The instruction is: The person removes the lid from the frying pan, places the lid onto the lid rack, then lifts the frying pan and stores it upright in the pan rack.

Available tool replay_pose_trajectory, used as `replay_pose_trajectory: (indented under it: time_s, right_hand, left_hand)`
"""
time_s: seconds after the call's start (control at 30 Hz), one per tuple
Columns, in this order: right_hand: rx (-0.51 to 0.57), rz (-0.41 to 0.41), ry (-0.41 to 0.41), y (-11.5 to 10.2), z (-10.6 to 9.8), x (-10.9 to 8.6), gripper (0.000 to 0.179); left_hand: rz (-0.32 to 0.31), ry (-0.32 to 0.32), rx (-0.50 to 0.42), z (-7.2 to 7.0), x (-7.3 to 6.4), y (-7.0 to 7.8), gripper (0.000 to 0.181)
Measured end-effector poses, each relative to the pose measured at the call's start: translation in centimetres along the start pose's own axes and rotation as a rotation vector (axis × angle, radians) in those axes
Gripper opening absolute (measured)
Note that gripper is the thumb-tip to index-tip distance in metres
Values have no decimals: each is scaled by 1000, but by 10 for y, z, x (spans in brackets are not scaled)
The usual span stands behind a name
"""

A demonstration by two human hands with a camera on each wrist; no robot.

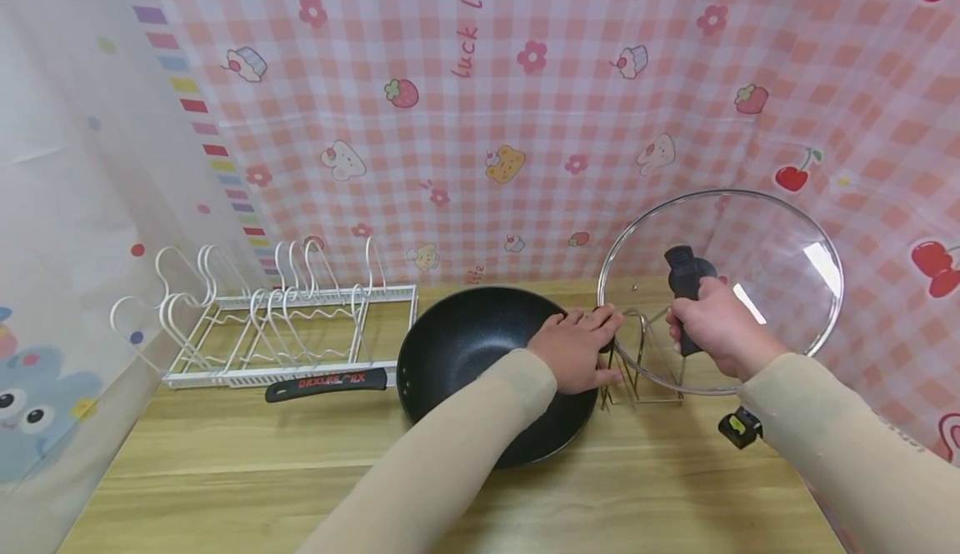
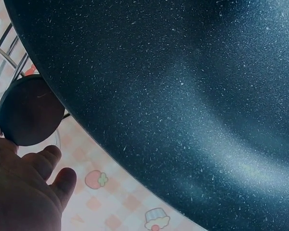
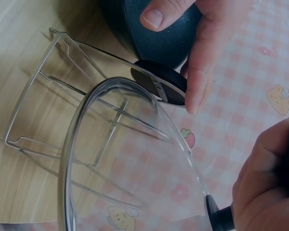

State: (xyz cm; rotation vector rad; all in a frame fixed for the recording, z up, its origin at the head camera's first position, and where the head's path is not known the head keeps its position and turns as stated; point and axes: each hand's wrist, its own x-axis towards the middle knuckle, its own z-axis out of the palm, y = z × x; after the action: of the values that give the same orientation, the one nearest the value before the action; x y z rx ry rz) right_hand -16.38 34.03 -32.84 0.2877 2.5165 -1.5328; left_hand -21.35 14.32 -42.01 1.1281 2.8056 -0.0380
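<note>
My right hand (image 1: 723, 325) grips the black handle (image 1: 682, 262) of a large round glass lid (image 1: 780, 279) with a metal rim. The lid stands tilted at a wire lid stand (image 3: 24, 106), its lower rim overlapping the wires in the right wrist view. My left hand (image 1: 572, 350) reaches over the right side of a black frying pan (image 1: 457, 354), fingers extended. Those fingers touch the edge of the stand's round black disc (image 2: 31, 110), which sits beside the pan's rim. The pan's long black handle (image 1: 330, 383) points left.
A white wire rack (image 1: 292, 366) with several upright loops stands at the left, behind the pan's handle. A pink checked curtain (image 1: 465, 121) hangs behind the wooden table (image 1: 637, 487) and along its right side. A small black strap device (image 1: 741, 427) is at my right wrist.
</note>
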Motion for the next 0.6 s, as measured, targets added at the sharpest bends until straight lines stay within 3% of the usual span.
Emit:
replay_pose_trajectory:
  time_s: [0.6]
  right_hand:
    - [-45,-21,-23,-2,4,0,47]
  left_hand:
    - [8,-16,-2,-1,-2,0,89]
